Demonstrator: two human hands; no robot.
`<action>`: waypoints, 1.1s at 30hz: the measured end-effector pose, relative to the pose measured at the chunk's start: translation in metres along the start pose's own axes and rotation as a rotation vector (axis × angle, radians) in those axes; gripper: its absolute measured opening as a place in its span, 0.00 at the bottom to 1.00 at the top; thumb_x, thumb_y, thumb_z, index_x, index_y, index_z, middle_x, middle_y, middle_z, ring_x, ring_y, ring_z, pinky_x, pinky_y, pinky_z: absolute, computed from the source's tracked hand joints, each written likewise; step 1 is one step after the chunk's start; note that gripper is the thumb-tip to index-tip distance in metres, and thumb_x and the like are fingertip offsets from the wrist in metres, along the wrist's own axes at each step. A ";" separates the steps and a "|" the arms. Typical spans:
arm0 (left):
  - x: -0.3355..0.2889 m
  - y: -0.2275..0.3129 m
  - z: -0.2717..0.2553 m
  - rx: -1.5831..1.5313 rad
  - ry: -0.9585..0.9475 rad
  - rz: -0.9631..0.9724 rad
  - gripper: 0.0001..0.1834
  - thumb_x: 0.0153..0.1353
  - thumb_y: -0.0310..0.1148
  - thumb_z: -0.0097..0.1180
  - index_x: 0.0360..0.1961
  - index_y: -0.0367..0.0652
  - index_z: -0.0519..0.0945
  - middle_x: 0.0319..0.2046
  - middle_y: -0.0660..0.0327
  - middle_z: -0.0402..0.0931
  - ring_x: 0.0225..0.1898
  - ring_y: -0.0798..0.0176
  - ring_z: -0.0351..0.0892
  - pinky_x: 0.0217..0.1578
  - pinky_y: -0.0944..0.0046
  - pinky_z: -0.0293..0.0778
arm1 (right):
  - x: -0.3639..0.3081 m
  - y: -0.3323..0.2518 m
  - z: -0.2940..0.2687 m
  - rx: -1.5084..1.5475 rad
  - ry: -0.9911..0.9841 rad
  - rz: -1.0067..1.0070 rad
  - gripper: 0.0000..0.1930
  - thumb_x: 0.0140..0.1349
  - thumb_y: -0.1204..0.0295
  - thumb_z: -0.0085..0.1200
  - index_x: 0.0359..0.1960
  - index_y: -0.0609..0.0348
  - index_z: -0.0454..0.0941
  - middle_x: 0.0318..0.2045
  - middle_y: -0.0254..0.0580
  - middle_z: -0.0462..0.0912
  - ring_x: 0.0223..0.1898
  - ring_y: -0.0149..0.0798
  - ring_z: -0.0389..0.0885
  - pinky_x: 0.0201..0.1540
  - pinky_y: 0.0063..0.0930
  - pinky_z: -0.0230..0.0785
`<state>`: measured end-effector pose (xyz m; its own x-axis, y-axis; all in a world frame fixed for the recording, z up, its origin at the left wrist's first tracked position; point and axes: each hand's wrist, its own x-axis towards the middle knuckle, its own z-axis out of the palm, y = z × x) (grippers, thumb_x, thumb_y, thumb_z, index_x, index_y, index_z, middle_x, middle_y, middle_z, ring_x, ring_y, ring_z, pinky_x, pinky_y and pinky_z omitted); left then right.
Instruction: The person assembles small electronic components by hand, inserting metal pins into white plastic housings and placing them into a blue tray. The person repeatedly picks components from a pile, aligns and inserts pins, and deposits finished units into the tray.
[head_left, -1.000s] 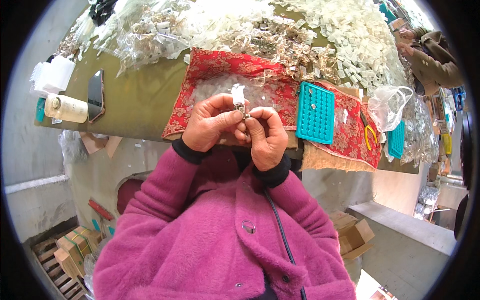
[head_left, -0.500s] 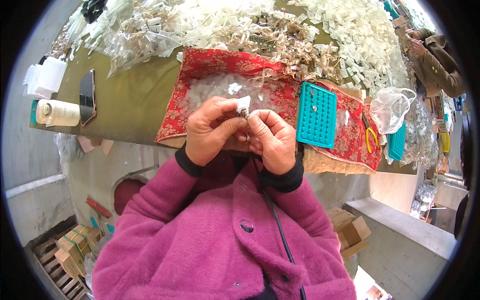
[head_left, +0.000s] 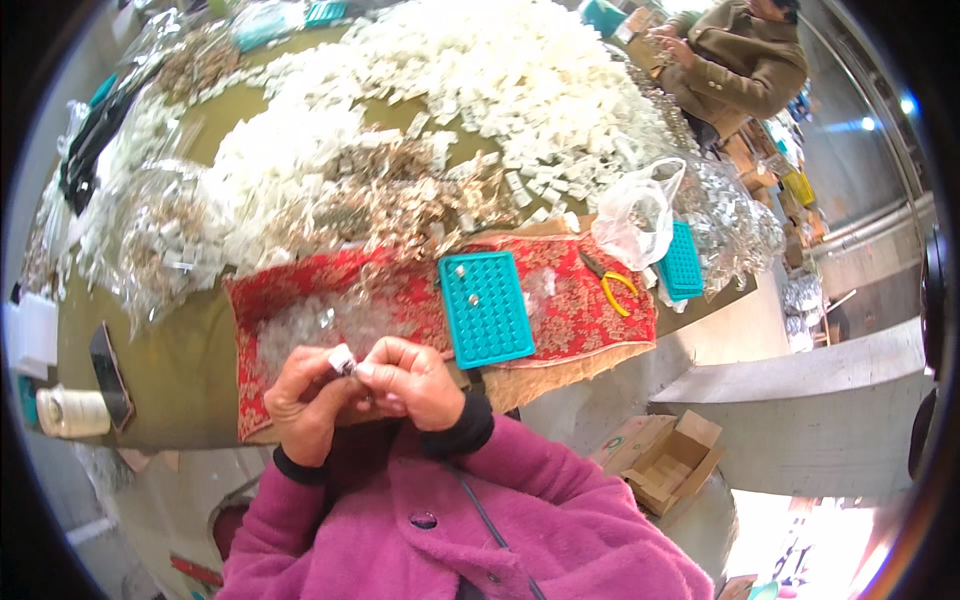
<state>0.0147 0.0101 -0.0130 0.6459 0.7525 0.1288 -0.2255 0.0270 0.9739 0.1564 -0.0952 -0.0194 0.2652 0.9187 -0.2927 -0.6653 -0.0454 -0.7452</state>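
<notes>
My left hand [head_left: 305, 408] is closed in a pinch on a small white card [head_left: 342, 358], held above the near edge of a red flowered cloth [head_left: 415, 315]. My right hand [head_left: 420, 385] pinches a small metal piece at the card's lower edge, its fingertips meeting those of the left. The fingers hide most of that piece. To the right of the hands lies a teal tray [head_left: 490, 325] with rows of round hollows and a couple of small shiny bits near its upper left. Clear plastic pieces [head_left: 320, 325] are heaped on the cloth beyond my fingers.
Yellow-handled pliers [head_left: 613, 285] and a clear plastic bag [head_left: 635, 215] lie right of the tray, near a second teal tray [head_left: 681, 262]. Heaps of white cards [head_left: 530, 90] and golden metal parts [head_left: 400, 195] cover the far table. A phone [head_left: 110, 375] lies left. Another person [head_left: 735, 60] works far right.
The view has swung right and up, so the hands and table appear lower and further left. Both hands keep their pinch on the white card and metal piece.
</notes>
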 end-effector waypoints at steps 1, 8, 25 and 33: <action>0.002 -0.001 0.000 0.070 0.010 0.009 0.15 0.55 0.11 0.66 0.43 0.36 0.86 0.42 0.61 0.81 0.43 0.68 0.81 0.45 0.67 0.76 | 0.002 0.002 -0.001 0.015 -0.005 -0.014 0.06 0.72 0.71 0.61 0.37 0.58 0.79 0.22 0.26 0.75 0.20 0.18 0.68 0.21 0.15 0.58; 0.008 -0.007 -0.007 0.207 -0.100 0.135 0.12 0.62 0.16 0.66 0.46 0.35 0.84 0.41 0.61 0.78 0.39 0.69 0.79 0.39 0.69 0.74 | 0.007 0.008 -0.008 0.080 -0.067 0.030 0.10 0.77 0.67 0.58 0.36 0.56 0.74 0.22 0.27 0.72 0.18 0.19 0.64 0.19 0.18 0.52; 0.000 0.016 -0.005 0.044 -0.082 0.052 0.16 0.55 0.22 0.74 0.44 0.37 0.84 0.42 0.62 0.76 0.43 0.67 0.76 0.45 0.67 0.73 | 0.000 -0.003 0.022 -0.811 0.174 -0.901 0.08 0.76 0.69 0.57 0.47 0.62 0.79 0.36 0.40 0.81 0.35 0.36 0.81 0.39 0.29 0.72; -0.003 0.015 -0.009 0.030 -0.110 0.074 0.22 0.54 0.24 0.76 0.51 0.37 0.86 0.45 0.60 0.76 0.45 0.67 0.78 0.45 0.68 0.76 | -0.009 0.000 0.014 -0.359 -0.181 -0.236 0.14 0.81 0.63 0.52 0.42 0.61 0.82 0.32 0.29 0.79 0.35 0.23 0.76 0.37 0.21 0.69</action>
<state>0.0025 0.0142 -0.0005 0.7048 0.6749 0.2185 -0.2549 -0.0465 0.9659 0.1446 -0.0984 -0.0081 0.2331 0.9725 -0.0045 -0.3097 0.0698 -0.9483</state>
